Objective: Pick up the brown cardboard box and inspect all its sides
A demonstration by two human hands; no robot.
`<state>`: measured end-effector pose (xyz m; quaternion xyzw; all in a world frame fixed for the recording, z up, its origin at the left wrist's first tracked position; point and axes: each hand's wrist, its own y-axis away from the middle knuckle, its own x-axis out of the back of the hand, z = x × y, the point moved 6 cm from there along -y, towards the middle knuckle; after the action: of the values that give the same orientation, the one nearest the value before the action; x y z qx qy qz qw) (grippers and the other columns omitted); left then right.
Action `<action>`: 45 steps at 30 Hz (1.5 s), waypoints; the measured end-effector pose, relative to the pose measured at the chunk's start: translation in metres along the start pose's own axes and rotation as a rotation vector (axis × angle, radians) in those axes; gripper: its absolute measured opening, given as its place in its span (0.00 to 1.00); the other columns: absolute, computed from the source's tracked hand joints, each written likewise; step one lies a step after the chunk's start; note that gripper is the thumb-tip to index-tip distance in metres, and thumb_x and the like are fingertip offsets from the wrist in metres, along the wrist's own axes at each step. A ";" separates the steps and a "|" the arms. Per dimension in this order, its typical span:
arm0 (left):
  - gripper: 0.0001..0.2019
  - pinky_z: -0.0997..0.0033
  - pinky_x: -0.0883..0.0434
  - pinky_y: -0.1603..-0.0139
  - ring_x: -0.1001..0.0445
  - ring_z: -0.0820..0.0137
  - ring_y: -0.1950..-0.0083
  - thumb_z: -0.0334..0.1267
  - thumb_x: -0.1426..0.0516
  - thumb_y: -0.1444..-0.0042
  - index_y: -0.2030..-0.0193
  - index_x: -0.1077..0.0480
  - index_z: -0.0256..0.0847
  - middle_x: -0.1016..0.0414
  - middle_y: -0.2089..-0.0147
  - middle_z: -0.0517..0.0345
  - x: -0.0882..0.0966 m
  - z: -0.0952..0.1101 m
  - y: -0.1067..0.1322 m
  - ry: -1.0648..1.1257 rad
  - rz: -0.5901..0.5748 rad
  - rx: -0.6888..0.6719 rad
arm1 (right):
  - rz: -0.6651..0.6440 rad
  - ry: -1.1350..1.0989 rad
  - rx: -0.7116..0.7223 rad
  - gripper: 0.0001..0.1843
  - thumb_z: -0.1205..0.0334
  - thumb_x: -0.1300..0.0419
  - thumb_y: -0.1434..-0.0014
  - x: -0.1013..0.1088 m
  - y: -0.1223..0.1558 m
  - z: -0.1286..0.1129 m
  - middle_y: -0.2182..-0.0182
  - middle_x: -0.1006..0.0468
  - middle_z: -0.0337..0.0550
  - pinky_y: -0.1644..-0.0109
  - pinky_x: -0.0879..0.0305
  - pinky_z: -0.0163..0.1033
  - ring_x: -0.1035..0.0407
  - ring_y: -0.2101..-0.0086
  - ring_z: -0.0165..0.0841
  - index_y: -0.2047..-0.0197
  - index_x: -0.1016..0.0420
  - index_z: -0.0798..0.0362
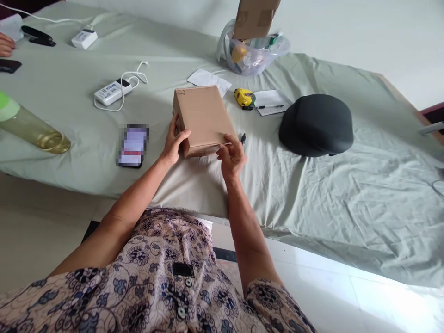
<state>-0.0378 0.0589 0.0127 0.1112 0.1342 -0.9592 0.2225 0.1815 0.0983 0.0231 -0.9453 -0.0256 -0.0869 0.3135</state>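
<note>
A brown cardboard box (pixel 206 111) with its top closed rests on the cloth-covered table in front of me. My left hand (pixel 173 141) grips its near left corner, thumb over the top edge and fingers along the side. At the near right corner, my right hand (pixel 232 155) has its thumb and fingers bent around the front edge of the box. A black marker (pixel 243 138) lies just right of the box, partly hidden. Behind the box is a white paper sheet (pixel 210 79).
Rightward are a yellow tape measure (pixel 244 98), a notepad (pixel 272 99) with a pen and a black rounded case (pixel 316 125). A plastic basket (pixel 249 60) stands behind. Leftward lie a phone (pixel 133 145), a white power strip (pixel 113 91) and a bottle (pixel 31 127). Another person's hand (pixel 6 45) shows far left.
</note>
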 end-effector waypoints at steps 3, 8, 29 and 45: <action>0.46 0.47 0.37 0.26 0.37 0.49 0.25 0.64 0.35 0.51 0.26 0.43 0.57 0.31 0.30 0.53 -0.003 0.001 0.000 0.106 -0.088 0.041 | 0.070 0.034 0.021 0.26 0.39 0.42 0.33 0.011 -0.004 0.008 0.77 0.30 0.32 0.71 0.31 0.40 0.36 0.80 0.29 0.40 0.26 0.45; 0.42 0.46 0.36 0.27 0.34 0.49 0.26 0.64 0.37 0.49 0.28 0.40 0.58 0.27 0.33 0.56 -0.001 0.003 0.001 0.156 -0.090 0.101 | 0.163 0.052 0.007 0.25 0.37 0.40 0.36 0.024 -0.008 0.010 0.79 0.36 0.29 0.71 0.38 0.36 0.42 0.80 0.26 0.49 0.23 0.48; 0.33 0.44 0.21 0.42 0.22 0.48 0.37 0.72 0.43 0.44 0.48 0.25 0.45 0.17 0.48 0.48 -0.001 -0.025 0.003 0.309 0.011 0.421 | 0.023 0.011 0.079 0.34 0.30 0.49 0.34 0.016 -0.004 -0.001 0.64 0.25 0.43 0.66 0.25 0.41 0.28 0.69 0.32 0.42 0.25 0.48; 0.59 0.48 0.39 0.25 0.38 0.52 0.24 0.74 0.37 0.51 0.21 0.63 0.60 0.38 0.27 0.48 -0.008 -0.004 0.007 -0.078 -0.067 -0.043 | 0.049 0.225 0.276 0.24 0.42 0.43 0.32 -0.001 0.013 -0.023 0.61 0.26 0.43 0.66 0.28 0.38 0.33 0.68 0.31 0.41 0.25 0.47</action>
<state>-0.0270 0.0569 0.0091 0.0641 0.1499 -0.9667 0.1975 0.1783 0.0737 0.0335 -0.8780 0.0209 -0.1801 0.4430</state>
